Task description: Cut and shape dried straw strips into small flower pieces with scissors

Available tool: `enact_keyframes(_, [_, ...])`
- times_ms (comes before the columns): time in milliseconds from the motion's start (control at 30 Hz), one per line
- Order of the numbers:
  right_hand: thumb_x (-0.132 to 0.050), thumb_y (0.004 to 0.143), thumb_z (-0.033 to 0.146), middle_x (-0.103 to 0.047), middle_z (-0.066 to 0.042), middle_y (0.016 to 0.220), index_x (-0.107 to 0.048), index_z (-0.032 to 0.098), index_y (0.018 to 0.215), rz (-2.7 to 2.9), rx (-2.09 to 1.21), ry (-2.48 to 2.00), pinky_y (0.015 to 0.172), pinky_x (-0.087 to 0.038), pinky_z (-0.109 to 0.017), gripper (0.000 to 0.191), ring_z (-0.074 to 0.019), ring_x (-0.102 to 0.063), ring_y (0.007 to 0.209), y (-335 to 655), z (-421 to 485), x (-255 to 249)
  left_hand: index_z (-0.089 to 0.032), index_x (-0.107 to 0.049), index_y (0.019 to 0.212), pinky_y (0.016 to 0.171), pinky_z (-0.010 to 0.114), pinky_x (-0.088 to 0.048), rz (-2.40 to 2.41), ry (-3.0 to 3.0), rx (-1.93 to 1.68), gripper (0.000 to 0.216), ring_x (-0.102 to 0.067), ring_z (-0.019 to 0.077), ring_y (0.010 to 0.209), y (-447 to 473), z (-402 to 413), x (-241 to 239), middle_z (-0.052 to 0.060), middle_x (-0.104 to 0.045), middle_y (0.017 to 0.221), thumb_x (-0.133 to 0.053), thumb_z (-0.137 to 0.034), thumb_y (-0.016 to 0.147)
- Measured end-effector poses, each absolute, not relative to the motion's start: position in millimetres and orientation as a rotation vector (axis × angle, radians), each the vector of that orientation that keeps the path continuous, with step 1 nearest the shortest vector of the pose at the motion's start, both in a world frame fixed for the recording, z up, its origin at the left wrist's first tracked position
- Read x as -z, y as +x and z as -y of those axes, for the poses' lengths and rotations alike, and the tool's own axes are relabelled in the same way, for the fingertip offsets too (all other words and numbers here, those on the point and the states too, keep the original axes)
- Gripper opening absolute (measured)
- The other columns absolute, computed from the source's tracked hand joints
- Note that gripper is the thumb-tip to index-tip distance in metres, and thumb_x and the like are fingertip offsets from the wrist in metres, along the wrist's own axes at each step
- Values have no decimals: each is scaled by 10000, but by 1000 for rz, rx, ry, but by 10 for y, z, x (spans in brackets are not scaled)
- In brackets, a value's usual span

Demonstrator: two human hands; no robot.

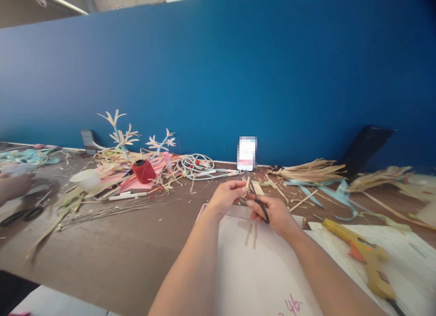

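The phone screen [247, 153] is pixelated, its contents unreadable.

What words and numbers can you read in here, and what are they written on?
"46.": pink writing on the white surface; a mark before it is cut off by the picture's edge.
Phone: its screen is blurred out, so I can't read it.
Paper under the yellow glue gun: faint marks, too blurry to read.

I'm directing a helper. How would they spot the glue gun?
Below the blue partition is a brown table. On white paper at its right, past the right arm, lies the glue gun. Yellow, with an orange trigger, it stands out from the pale strips and blue ribbon.
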State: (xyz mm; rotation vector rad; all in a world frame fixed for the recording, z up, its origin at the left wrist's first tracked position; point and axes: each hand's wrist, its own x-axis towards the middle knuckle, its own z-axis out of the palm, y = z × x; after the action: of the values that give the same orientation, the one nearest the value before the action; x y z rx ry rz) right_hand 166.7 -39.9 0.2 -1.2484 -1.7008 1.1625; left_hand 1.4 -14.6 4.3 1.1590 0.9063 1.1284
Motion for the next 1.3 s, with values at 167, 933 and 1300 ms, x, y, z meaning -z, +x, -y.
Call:
enact_keyframes(167, [-609, 738, 483, -639, -7, 569, -618, 131, 1125, 1620, -1164, -1255, 513, -416, -239, 523, -110, -515, 473, 1667, 395, 0, -126, -673, 902, 516, 189, -324, -910, 1138, -1156, 340, -466, 50, 561, 17, 152, -55, 59, -644, 814, -702, -333, 633])
enact_keyframes(933, [-633, 721, 472, -653, -27, 599, -635, 132, 1062, 1495, -1231, -1261, 522, -419, -241, 481, -101, -519, 486, 1637, 406, -38, -202, -659, 837, 581, 226, -379, -1591, 1865, -1207, 296, -545, 130, 623, 75, 161, -20, 19, -629, 703, -425, -384, 836])
enact_keyframes(1300, [-635, 708, 483, -652, -23, 586, -634, 119, 1062, 1568, -1259, -1224, 518, -411, -256, 508, -111, -514, 481, 1662, 390, 9, -189, -647, 1008, 802, 284, -413, -1529, 1868, -1154, 367, -574, 181, 904, 81, 144, -13, 81, -639, 983, -344, -347, 876])
